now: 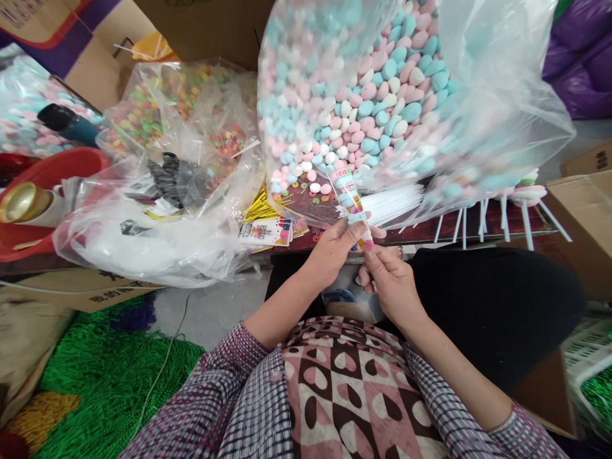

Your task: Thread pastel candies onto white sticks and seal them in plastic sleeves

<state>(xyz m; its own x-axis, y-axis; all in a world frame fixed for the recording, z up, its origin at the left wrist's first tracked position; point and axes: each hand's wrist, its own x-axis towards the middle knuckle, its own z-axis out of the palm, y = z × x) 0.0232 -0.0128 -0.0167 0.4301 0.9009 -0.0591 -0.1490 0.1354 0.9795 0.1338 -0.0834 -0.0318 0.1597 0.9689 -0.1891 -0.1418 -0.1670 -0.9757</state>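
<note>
Both hands meet at the table's near edge around a narrow clear printed packet (351,205) filled with pastel candies, tilted up and away from me. My left hand (335,245) grips its lower part from the left. My right hand (389,280) pinches its bottom end from below. Just behind the packet stands a big clear bag of pink, blue and white candies (377,95). A bundle of white sticks (392,203) lies right of the packet.
A crumpled clear bag (157,223) with black pieces fills the table's left, with a bag of coloured ring candies (143,111) behind it. A red basin (52,169) is far left. Gold twist ties (261,207), printed cards (268,231), finished lollipops (526,194), cardboard boxes around.
</note>
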